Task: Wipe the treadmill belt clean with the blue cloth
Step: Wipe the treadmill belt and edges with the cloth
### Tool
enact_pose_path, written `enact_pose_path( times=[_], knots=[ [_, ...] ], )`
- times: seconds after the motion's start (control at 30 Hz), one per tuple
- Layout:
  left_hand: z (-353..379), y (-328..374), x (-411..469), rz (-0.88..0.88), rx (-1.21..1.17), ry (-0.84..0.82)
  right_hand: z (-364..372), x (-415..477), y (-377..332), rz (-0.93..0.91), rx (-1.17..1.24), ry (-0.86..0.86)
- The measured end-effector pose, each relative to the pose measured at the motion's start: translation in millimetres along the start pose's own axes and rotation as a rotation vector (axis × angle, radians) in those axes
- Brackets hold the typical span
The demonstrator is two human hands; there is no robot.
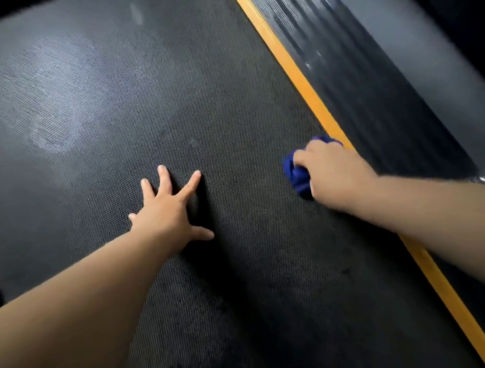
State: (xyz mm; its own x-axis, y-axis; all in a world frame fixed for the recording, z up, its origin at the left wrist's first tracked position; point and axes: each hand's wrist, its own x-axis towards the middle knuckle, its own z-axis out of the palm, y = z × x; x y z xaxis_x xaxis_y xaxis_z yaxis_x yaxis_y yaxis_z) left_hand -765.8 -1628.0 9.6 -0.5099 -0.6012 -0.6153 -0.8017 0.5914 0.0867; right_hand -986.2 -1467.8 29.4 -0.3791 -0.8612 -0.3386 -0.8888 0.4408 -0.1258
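Left hand (168,210) splays on dimpled belt (133,112); right hand (333,168) grips crumpled cloth (296,176).

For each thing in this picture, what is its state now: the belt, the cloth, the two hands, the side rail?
treadmill belt: pale hazy patches at the far left, darker in the middle.
blue cloth: bunched up, on the belt beside the right yellow stripe.
left hand: fingers spread, pressed flat on the belt, holds nothing.
right hand: grips the blue cloth.
side rail: ribbed, with pale streaks.
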Motion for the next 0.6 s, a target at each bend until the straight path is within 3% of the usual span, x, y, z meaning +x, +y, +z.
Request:
enact_pose_path(
  times=[0.07,0.13,0.2,0.27,0.37,0.47,0.53,0.6],
  knots=[
    [-0.5,-0.8,0.5,0.004,-0.008,0.003,2.4,-5.6,-1.4,0.048,0.151,-0.005],
    [1.3,-2.8,2.0,0.002,-0.019,0.012,-0.2,21.8,-4.9,0.093,0.259,0.111],
    [3.6,-4.5,5.2,0.008,-0.012,0.025,-6.9,53.6,-7.2,0.113,0.231,0.186],
    [4.7,-5.1,5.0,0.006,-0.014,0.034,-8.6,61.3,-9.6,0.114,0.112,0.152],
    [5.4,-4.4,5.1,0.016,-0.021,0.050,6.2,16.8,-16.6,-0.034,0.051,0.064],
    [3.0,-3.9,2.8,0.019,-0.025,0.047,14.7,-24.0,-13.7,-0.198,0.191,-0.036],
    [3.4,-5.4,2.3,0.031,-0.021,0.044,5.0,-2.4,0.7,-0.149,0.203,0.096],
    [5.2,-7.7,3.7,0.039,-0.027,0.047,-2.8,29.8,16.2,0.042,0.214,0.243]
  ],
)
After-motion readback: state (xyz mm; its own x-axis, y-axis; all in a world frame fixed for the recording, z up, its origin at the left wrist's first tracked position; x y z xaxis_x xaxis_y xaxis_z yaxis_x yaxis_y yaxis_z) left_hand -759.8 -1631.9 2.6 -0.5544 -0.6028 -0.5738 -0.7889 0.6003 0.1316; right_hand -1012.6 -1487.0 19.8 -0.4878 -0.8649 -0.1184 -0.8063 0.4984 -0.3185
